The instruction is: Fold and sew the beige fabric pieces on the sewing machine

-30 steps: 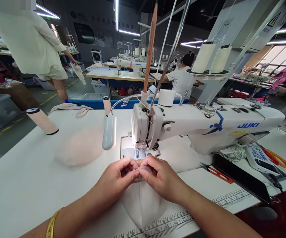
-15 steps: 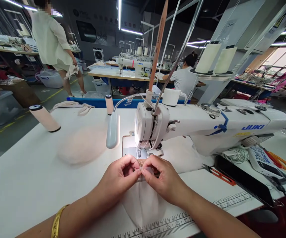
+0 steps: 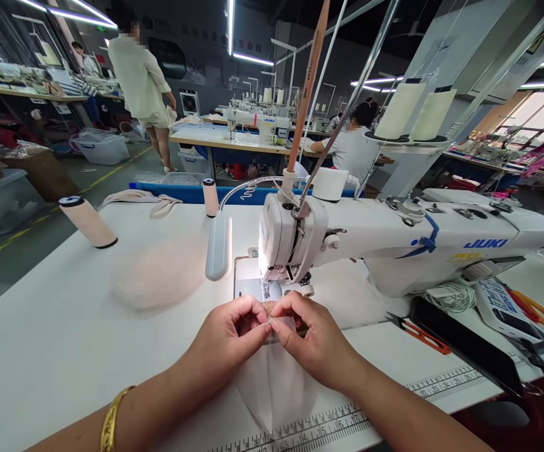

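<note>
My left hand (image 3: 227, 342) and my right hand (image 3: 314, 342) meet fingertip to fingertip just in front of the needle of a white JUKI sewing machine (image 3: 394, 242). Together they pinch the top edge of a sheer white piece of fabric (image 3: 274, 389) that hangs toward me over the table edge. A small tan piece (image 3: 268, 307) shows between my thumbs, partly hidden. A gold bangle (image 3: 110, 424) is on my left wrist.
A pale pink mesh pile (image 3: 159, 276) lies left of the machine, with a thread cone (image 3: 88, 221) lying behind it and a small spool (image 3: 210, 196) upright. Red snips (image 3: 420, 334), a black tray (image 3: 465, 342) and orange scissors (image 3: 536, 309) sit right. People stand and sit beyond.
My hands stay pinched on the fabric, barely shifting. The view has drifted slightly, and the standing person in the background has walked farther away down the aisle.
</note>
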### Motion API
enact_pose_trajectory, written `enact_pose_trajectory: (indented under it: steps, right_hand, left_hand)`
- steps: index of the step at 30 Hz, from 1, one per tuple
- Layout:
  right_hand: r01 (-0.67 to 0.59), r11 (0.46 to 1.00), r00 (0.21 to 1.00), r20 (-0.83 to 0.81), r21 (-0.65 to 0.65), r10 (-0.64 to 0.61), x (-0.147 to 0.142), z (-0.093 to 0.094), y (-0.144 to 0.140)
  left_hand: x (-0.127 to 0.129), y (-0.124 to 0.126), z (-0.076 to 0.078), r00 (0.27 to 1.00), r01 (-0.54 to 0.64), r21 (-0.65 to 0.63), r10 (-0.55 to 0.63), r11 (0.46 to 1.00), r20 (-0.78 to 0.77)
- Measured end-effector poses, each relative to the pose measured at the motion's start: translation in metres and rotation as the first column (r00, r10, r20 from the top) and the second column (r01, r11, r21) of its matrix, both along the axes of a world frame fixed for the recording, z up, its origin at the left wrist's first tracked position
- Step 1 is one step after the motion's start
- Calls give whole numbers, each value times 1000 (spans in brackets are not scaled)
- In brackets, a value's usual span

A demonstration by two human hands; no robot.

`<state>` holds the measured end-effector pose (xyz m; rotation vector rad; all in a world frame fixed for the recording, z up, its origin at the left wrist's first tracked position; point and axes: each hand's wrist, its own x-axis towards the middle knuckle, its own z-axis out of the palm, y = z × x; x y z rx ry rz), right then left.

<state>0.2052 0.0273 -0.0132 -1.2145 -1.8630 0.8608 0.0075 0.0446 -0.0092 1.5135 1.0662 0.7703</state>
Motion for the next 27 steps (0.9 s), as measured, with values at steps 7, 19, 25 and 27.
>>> enact_pose_trajectory:
  steps: [7, 19, 25, 27]
  right_hand:
    - [-27, 985, 998, 57, 169, 17, 0, 0, 1]
    - [-36, 976, 998, 54, 217, 24, -1, -3, 0]
    - [-32, 974, 997, 78, 223, 15, 0, 0, 0]
    - [-21, 976, 996, 89, 217, 2, -1, 0, 0]
  left_hand:
    - [1, -2, -1, 999, 6, 14, -6, 1000, 52]
    - [6, -3, 6, 1000, 21, 65, -21, 998, -5]
    - [3, -1, 5, 999, 15, 79, -12, 997, -46]
    - [1, 0, 4, 993, 20, 131, -4, 991, -115]
